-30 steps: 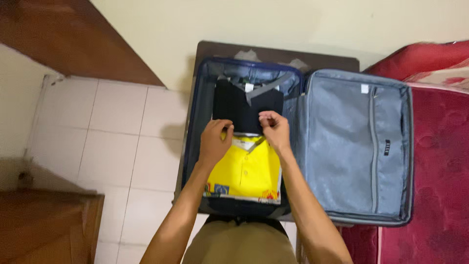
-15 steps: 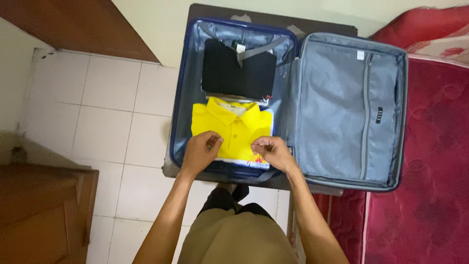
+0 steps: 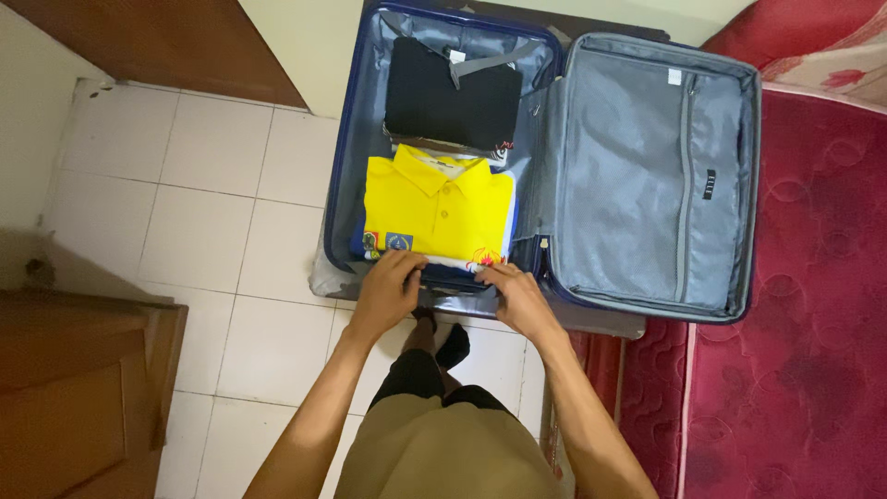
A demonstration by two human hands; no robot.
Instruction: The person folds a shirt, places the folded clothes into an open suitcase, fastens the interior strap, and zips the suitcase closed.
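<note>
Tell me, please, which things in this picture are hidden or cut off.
Head view only:
- Fingertips of left hand and right hand: tucked at the near edge of the yellow shirt.
- Clothes under the shirt: covered by it.
- Black folded garment: partly crossed by a grey strap.
- Suitcase far end: cut by the top edge.

White square floor tiles [image 3: 203, 222] covered the room, meeting a cream wall [image 3: 305, 46] at the top. Brown wooden furniture [image 3: 83, 388] stood at the lower left, and a red patterned mattress [image 3: 813, 305] filled the right side.
</note>
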